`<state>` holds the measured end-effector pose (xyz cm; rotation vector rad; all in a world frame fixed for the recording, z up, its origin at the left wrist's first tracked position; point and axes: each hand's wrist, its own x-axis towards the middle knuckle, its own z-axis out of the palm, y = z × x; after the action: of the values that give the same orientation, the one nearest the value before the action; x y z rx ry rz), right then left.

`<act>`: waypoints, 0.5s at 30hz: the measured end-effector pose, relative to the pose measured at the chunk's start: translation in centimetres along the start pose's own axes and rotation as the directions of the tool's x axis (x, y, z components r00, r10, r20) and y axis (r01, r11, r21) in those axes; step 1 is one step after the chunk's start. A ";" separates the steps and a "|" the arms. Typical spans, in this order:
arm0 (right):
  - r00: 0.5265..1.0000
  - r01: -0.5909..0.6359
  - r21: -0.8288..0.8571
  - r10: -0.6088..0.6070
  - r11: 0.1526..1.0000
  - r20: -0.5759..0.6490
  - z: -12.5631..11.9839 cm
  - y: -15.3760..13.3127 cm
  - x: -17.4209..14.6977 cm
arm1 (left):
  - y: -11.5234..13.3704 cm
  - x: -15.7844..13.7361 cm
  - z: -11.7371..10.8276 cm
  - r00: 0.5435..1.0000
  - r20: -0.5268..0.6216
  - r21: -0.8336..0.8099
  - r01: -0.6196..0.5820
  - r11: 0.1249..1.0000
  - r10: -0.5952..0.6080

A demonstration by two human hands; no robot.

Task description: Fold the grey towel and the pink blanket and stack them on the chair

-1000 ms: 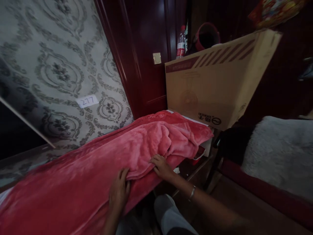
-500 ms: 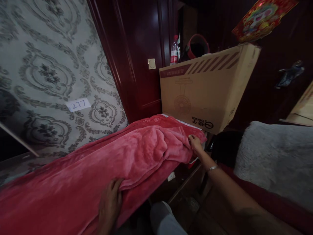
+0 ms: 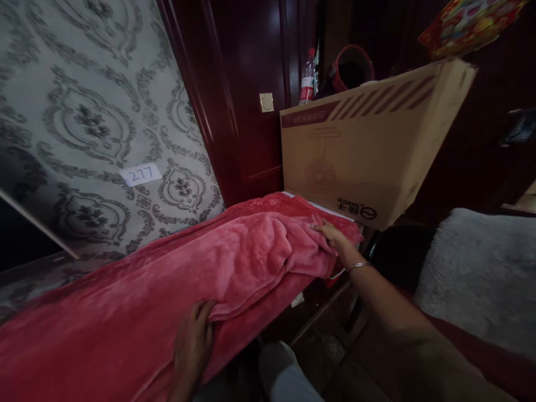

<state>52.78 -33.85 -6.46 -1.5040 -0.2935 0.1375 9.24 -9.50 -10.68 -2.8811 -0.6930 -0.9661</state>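
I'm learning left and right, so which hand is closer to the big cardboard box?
The right hand. It touches the blanket near the end by the box; the left hand is at the blanket's folded edge, farther from the box.

The scene is dim, with soft, uneven light. Beyond the left fingers (image 3: 204, 308), the patterned wall (image 3: 92, 125) is pale but greyish, and the blanket (image 3: 234, 257) beneath them has a gentle sheen along its folds. Faint glossy streaks mark the door (image 3: 247, 139) farther off. Below the fingers, the floor (image 3: 355, 357) sinks into shadow. Far above and right of them, the red packet (image 3: 471, 25) looks soft; wide-angle distortion stretches the right arm (image 3: 379, 290) toward the edge.
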 end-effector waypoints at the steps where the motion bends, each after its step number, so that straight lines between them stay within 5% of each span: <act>1: 1.000 -0.005 0.025 0.005 1.000 0.001 0.5 -0.5 0.3 | 0.1 0.0 -0.1 1.000 0.004 0.001 -0.001 1.000 0.001; 8: 0.975 0.164 0.088 -0.148 0.982 -0.166 2.2 -9.9 6.2 | 0.4 -0.1 -0.5 0.999 -0.029 -0.039 -0.041 0.998 0.040; 12: 0.918 0.363 0.041 -0.349 0.931 -0.190 1.3 -17.4 8.9 | 0.3 -0.2 -0.3 0.997 -0.039 -0.008 -0.061 0.998 0.060; 15: 0.872 0.466 -0.033 -0.465 0.884 -0.153 0.6 -20.4 9.4 | 0.2 -0.3 -0.1 0.996 -0.052 0.007 -0.066 0.998 0.066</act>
<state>59.73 -32.08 14.79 -1.3893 -0.5206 -0.3657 9.05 -9.77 -10.74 -2.8427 -0.5923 -1.0253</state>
